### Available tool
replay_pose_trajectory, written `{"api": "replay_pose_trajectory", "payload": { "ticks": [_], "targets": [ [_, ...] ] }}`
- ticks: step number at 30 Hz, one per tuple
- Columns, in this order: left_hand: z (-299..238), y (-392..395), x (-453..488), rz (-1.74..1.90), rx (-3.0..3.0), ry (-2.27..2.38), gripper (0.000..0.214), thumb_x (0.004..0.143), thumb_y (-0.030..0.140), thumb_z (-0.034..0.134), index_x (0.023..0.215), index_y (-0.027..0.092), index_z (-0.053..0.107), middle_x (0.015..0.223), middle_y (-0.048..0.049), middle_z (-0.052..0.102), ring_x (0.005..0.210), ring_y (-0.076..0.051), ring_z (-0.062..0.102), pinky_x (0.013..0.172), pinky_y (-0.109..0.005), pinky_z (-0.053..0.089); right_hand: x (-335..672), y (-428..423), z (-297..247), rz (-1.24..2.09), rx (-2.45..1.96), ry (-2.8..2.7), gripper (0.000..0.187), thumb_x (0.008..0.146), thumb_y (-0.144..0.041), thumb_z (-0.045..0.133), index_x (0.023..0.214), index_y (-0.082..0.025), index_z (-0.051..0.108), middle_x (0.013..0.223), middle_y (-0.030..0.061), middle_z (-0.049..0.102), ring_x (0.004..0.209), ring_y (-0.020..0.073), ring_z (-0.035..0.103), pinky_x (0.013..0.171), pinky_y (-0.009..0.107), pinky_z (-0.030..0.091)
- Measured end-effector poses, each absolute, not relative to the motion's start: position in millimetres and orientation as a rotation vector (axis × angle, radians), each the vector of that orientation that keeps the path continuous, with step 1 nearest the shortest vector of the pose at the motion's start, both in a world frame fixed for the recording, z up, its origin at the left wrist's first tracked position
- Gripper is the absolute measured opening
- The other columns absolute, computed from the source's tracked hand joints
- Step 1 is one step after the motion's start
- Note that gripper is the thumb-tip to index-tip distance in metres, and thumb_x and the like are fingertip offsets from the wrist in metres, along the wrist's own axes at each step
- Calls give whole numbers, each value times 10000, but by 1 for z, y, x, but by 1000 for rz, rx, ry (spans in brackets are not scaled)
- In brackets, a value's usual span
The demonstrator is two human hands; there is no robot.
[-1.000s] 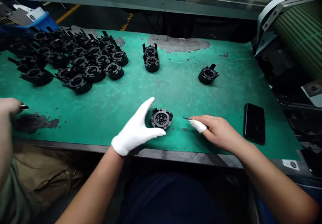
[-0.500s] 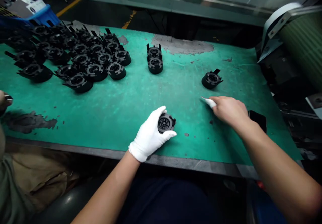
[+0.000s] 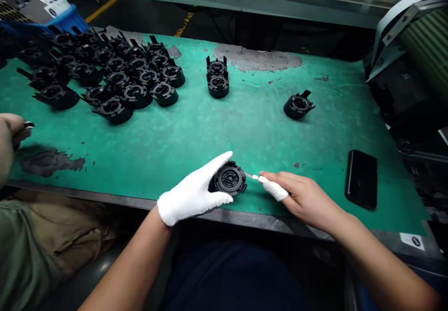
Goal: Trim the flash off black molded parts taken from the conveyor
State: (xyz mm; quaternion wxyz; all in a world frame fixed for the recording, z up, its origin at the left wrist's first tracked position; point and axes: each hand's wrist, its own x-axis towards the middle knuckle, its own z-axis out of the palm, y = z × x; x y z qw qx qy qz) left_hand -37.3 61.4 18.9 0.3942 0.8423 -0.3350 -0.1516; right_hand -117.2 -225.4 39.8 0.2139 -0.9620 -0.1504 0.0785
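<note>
My left hand, in a white glove, is closed around the left side of a round black plastic part, thumb below and fingers above. The part's ribbed round face is turned up, with small tabs along its rim. My right hand is bare except for a white cover on the thumb. It grips a small thin-bladed knife, whose handle is mostly hidden by the fingers. The blade points left, its tip close to the part's upper right rim; whether they touch I cannot tell.
Several black housings with upright prongs crowd the green mat's left side. Two more stand back centre, one right. A phone lies at right. Another person's hand is at the left edge; a blue bin stands behind.
My right hand has moved left and nearer, bringing the knife beside the round part. The part now shows more of its face. The other person's hand reaches further into view.
</note>
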Motion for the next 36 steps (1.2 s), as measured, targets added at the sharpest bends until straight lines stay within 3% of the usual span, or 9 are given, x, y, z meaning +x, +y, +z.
{"api": "replay_pose_trajectory", "payload": {
  "ticks": [5,15,21,29,36],
  "targets": [
    [10,39,-53,-89,2171,-731,1061,674,604,820,1518,234,293,1572,-131,379,1452,-318,378,1214,-496,335,-115,-210,42,254,-2716,-451,416,1011,-301,398,1374,-235,590,1096,61,724,935,215,683,802,340,511],
    [1,21,-57,31,2183,-653,845,744,567,780,1431,236,415,1394,-115,570,1296,-309,558,1120,-474,461,-119,-198,44,255,-2949,-384,440,956,-247,449,1373,-276,583,1038,45,723,858,208,688,650,291,466],
    [-2,19,-58,83,2176,-675,804,775,523,770,1422,204,416,1378,-116,574,1281,-280,566,1120,-431,460,-121,-192,47,332,-2997,-338,439,960,-249,430,1371,-302,574,1018,24,712,851,215,689,624,303,434],
    [-9,20,-58,104,2169,-676,810,781,553,757,1432,219,409,1401,-122,561,1299,-298,554,1114,-460,463,-126,-180,53,334,-3106,-240,461,936,-206,433,1368,-294,568,1003,38,715,791,218,692,551,292,389],
    [-12,15,-63,164,2149,-638,795,801,566,733,1423,181,422,1407,-138,563,1312,-282,547,1137,-443,444,-138,-164,50,320,-3094,-63,495,933,-173,429,1411,-243,541,1087,84,726,903,259,714,637,313,502]
  ]
}}
